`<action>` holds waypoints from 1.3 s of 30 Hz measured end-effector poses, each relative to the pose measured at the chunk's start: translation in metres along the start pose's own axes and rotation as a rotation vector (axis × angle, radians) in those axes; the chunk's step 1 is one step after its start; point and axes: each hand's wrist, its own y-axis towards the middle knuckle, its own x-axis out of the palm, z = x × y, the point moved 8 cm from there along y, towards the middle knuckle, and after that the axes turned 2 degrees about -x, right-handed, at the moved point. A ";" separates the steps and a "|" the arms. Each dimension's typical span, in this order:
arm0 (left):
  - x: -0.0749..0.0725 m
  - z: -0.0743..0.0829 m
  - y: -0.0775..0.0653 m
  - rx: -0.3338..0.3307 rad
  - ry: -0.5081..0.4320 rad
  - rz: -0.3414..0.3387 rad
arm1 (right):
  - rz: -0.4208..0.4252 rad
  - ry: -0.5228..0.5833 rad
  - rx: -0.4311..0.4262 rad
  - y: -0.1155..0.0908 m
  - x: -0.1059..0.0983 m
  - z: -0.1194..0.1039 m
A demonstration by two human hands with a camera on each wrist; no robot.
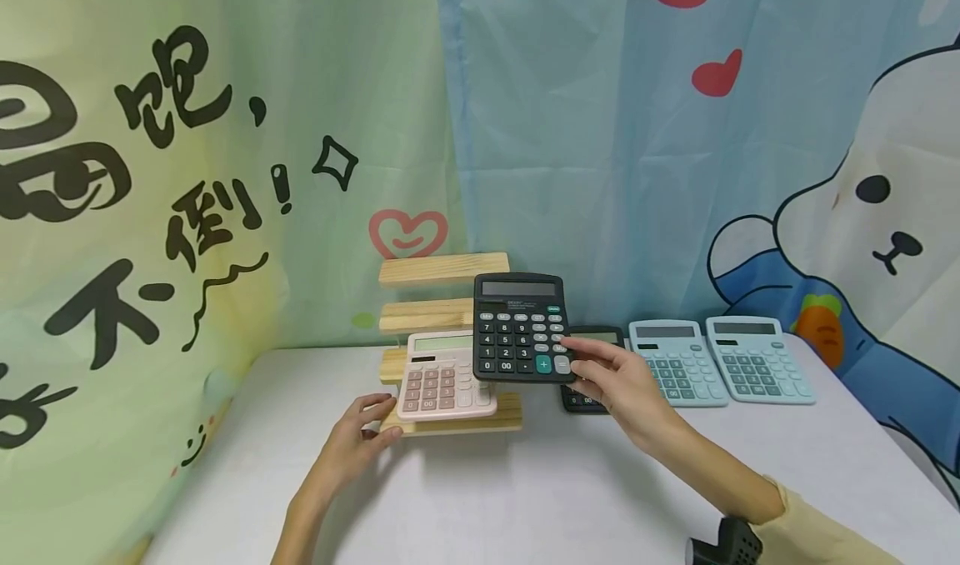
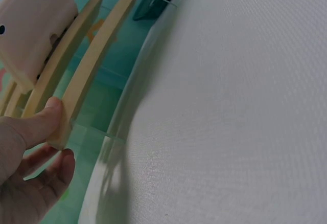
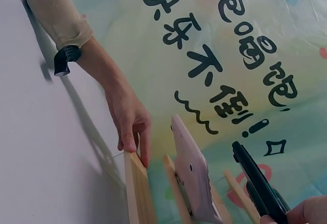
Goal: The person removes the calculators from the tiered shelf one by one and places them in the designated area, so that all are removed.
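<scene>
A black calculator (image 1: 520,328) is pinched at its right edge by my right hand (image 1: 626,386), raised in front of a slatted wooden rack (image 1: 468,426). It covers the right part of a pink calculator (image 1: 438,377), which leans on the rack's lower slats. My left hand (image 1: 352,447) grips the left end of the front slat; in the left wrist view, the thumb (image 2: 43,124) lies on one side of the slat (image 2: 84,81) and the fingers on the other. The right wrist view shows the black calculator (image 3: 258,180) edge-on between thumb and fingers.
Behind my right hand lies another black calculator (image 1: 583,402), partly hidden. Two light blue calculators (image 1: 678,373) (image 1: 759,365) stand to its right on the white table (image 1: 570,498). A printed cloth (image 1: 540,132) hangs behind.
</scene>
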 end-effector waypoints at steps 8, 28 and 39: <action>-0.001 0.001 -0.001 0.017 0.005 -0.003 | 0.024 -0.037 0.046 -0.016 -0.026 0.011; -0.001 0.001 0.000 -0.004 0.008 0.002 | 0.033 -0.026 0.195 -0.043 -0.071 0.067; -0.001 0.000 0.000 -0.002 0.007 -0.001 | 0.064 -0.120 0.286 -0.056 -0.093 0.095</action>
